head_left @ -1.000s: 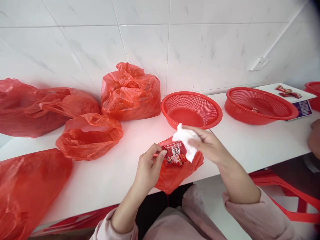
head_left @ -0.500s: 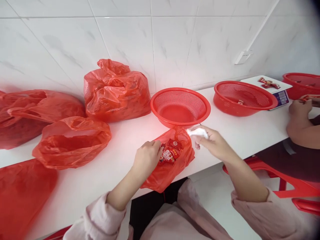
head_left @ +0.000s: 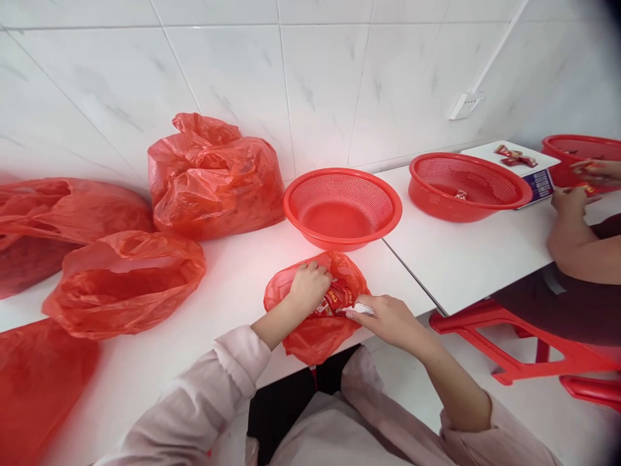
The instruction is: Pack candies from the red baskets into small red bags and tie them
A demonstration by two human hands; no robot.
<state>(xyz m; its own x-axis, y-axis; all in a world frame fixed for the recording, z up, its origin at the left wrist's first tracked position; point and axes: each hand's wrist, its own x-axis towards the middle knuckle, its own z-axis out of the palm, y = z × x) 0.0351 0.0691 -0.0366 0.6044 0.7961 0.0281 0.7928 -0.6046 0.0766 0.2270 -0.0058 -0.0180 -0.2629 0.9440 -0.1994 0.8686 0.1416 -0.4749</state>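
A small red plastic bag [head_left: 310, 330] hangs over the front edge of the white table [head_left: 233, 291], with red snack packets [head_left: 334, 299] showing in its mouth. My left hand [head_left: 308, 285] is curled inside the bag's opening, fingers closed on the packets. My right hand [head_left: 385, 318] is at the bag's right rim and pinches a crumpled white tissue [head_left: 358, 310] between its fingers.
An empty red mesh basket [head_left: 342, 208] stands just behind the bag. A second basket [head_left: 468, 186], a scale [head_left: 526, 165] with packets, and another person's hands [head_left: 579, 194] are at the right. Several larger red bags [head_left: 213, 178] line the left wall. Red stools [head_left: 524, 346] stand below.
My left hand dropped the packets into the small bag and went in after them. My right hand came down from above the basket to the bag's rim, the tissue bunched smaller.
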